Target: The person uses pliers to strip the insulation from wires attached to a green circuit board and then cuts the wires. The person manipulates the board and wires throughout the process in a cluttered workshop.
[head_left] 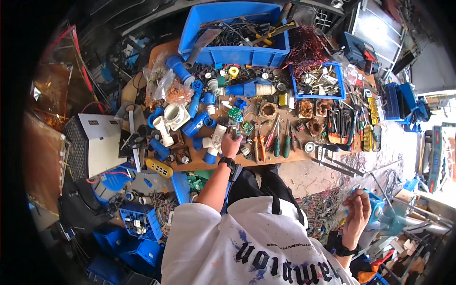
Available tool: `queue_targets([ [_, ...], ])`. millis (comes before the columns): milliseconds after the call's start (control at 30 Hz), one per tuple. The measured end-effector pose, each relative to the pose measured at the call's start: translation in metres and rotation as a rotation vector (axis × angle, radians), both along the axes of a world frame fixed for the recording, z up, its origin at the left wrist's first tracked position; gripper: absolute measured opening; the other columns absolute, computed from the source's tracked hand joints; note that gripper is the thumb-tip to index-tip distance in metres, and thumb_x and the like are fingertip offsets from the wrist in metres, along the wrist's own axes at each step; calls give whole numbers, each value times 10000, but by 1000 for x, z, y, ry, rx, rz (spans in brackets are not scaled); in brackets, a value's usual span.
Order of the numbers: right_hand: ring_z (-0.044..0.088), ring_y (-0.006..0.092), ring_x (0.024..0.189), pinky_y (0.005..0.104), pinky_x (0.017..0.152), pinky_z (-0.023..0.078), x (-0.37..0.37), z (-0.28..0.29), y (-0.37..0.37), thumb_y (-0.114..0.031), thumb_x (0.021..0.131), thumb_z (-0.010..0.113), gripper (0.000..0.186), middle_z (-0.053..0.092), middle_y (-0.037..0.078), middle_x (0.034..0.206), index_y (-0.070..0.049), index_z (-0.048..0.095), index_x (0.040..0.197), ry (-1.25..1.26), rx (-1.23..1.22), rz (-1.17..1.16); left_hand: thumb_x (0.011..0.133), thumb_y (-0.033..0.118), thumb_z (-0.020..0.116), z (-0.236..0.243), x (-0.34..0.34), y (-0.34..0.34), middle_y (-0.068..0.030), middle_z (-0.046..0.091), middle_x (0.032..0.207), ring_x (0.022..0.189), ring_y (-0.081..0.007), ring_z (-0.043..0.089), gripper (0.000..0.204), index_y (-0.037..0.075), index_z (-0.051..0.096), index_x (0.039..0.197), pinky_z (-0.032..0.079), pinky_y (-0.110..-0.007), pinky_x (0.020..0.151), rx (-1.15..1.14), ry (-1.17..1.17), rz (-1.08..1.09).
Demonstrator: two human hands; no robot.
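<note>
On the wooden bench [301, 156], my left hand [232, 143] is closed on a small object, too unclear to name, just right of a white pipe fitting with blue ends [216, 138]. Green circuit boards [234, 113] lie beyond it; orange-handled pliers [262, 148], screwdrivers with green handles [287, 146] and other hand tools lie to its right. My right hand [356, 213] hangs off the bench at lower right, fingers loosely curled and apart, with nothing visible in them.
A blue crate [232, 55] of cables and a blue tray [339, 78] of metal parts stand at the back. Several blue and white pipe fittings [192, 124] crowd the left. A yellow power strip [159, 168] sits at the front-left edge. Blue bins [142, 228] and wires [318, 218] are below.
</note>
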State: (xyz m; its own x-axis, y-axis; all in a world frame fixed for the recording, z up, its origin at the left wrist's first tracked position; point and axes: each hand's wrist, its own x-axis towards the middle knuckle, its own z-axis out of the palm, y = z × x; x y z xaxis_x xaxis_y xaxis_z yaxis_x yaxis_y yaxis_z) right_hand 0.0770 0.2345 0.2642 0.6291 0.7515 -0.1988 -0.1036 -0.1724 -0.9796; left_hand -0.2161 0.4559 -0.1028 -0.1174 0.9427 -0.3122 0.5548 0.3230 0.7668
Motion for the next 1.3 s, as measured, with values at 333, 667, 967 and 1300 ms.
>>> queue_targets([
  [333,564,119,748,240,684,450,-13,3,-24,-198,965,585,217,617,47,876,0,613,1049,54,-38,17,798,294,697,-20,7,-1,-221,665,844,842,-407,629,287,19,668,874,487,-482,729,51,257,61],
  [667,587,125,767,245,731,466,-25,-4,-1,-136,965,560,198,627,47,849,19,608,1078,120,-18,169,969,141,507,94,-22,14,-107,652,1062,914,-240,663,228,-16,595,1108,605,-358,751,-298,-1029,226],
  [967,613,158,914,292,821,502,-57,-14,59,-192,981,545,340,644,85,1047,22,529,1244,312,34,474,996,99,451,281,-6,-23,-82,601,1189,1087,-225,612,252,2,510,1221,537,-454,940,-85,-1402,-112],
  [1300,523,173,1158,326,917,448,-97,16,102,-386,940,600,624,570,77,1237,13,415,1382,495,298,695,982,98,523,362,1,-67,-76,608,1187,1059,-163,605,322,-13,502,1284,522,-323,891,9,-1376,-248],
])
